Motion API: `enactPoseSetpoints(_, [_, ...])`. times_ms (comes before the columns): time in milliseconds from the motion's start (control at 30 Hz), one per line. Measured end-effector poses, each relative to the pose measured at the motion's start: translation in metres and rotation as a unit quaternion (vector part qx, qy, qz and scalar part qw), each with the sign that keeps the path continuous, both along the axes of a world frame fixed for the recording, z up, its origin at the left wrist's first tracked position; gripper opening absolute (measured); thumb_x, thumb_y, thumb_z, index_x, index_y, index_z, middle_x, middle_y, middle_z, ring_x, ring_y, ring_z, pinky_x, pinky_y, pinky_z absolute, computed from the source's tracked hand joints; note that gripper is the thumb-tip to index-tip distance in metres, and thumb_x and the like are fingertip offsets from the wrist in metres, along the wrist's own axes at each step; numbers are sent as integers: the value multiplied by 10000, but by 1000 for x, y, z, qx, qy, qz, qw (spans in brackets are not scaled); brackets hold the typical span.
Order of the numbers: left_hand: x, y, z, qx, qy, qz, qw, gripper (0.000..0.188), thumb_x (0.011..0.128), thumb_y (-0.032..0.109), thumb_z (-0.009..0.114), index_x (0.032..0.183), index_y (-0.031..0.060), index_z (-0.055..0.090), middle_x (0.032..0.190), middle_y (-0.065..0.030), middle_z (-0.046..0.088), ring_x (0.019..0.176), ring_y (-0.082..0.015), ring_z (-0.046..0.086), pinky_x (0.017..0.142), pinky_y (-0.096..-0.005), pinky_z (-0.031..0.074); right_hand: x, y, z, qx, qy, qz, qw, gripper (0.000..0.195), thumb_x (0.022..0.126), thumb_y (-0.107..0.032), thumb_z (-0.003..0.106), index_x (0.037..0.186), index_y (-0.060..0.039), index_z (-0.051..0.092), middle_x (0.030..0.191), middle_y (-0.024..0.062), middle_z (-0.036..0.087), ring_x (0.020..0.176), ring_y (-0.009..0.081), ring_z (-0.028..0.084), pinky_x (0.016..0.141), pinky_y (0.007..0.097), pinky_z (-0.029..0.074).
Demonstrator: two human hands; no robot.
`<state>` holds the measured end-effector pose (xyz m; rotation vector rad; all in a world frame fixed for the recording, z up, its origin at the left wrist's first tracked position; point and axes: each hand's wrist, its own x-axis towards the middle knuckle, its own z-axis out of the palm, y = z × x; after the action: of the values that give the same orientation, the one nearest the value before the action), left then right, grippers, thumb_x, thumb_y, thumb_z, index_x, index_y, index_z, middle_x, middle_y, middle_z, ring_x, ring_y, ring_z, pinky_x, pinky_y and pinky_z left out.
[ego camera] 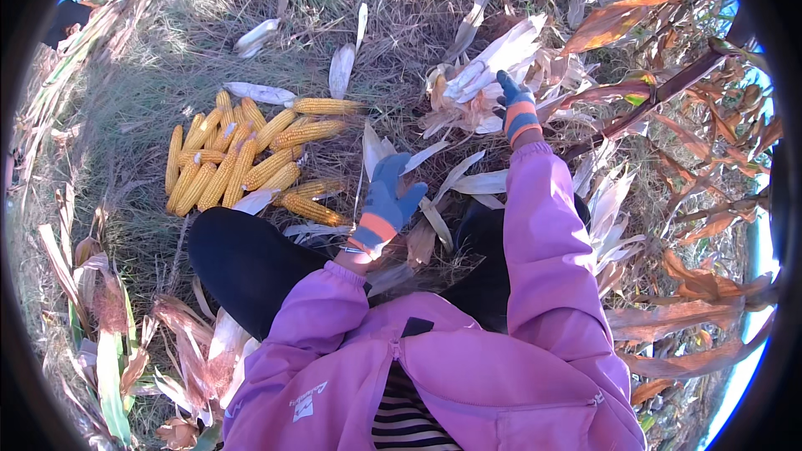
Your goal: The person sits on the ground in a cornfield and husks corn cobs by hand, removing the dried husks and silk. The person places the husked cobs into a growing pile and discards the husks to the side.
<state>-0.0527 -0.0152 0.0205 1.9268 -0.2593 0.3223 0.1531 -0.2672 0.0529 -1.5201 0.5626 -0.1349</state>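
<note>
My left hand [390, 195], in a grey-blue glove with an orange band, hangs above the ground between my knees. Its thumb stands apart from the fingers and nothing is in it. A heap of husked yellow corn cobs [241, 156] lies to its left, with a few loose cobs [311, 208] nearest the hand. My right hand [518, 106], gloved alike, is stretched forward at the edge of a pile of pale dry corn husks [495, 69]. Its fingers look spread; whether they touch the husks I cannot tell.
Loose husk leaves [479, 183] lie between my hands. A leaning dry corn stalk [664, 91] and brown leaves crowd the right side. Unhusked ears and husks [213, 351] lie at lower left. Dry grass [188, 44] covers the ground; my bent left knee [235, 257] borders the cobs.
</note>
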Motion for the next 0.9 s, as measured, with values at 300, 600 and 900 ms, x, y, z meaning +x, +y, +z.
enactPoseSetpoints(300, [4,3,-14,-309,220,-37,925,427,878,316,550,1203,48,482,1163,-92,534,1053,-199,523,885,-330,421,-52,11,14,68,-144,34,987,339,821,-214,600,1124,-98,503,929,60,589,732,182,557,588,300,461])
enactPoseSetpoints(600, [14,8,2,-648,252,-111,710,669,882,598,283,1311,92,368,1311,-109,416,1201,-284,411,985,-452,347,-111,76,17,500,-89,324,798,608,896,-529,344,1252,-43,426,1301,188,427,1158,340,456,958,513,366])
enactPoseSetpoints(900, [15,24,-11,-411,281,-5,867,387,905,338,490,1185,70,490,1135,-86,548,1011,-229,553,847,-382,460,-139,107,14,205,1,409,889,393,886,-222,537,1226,-38,469,1095,93,580,934,182,581,801,301,478])
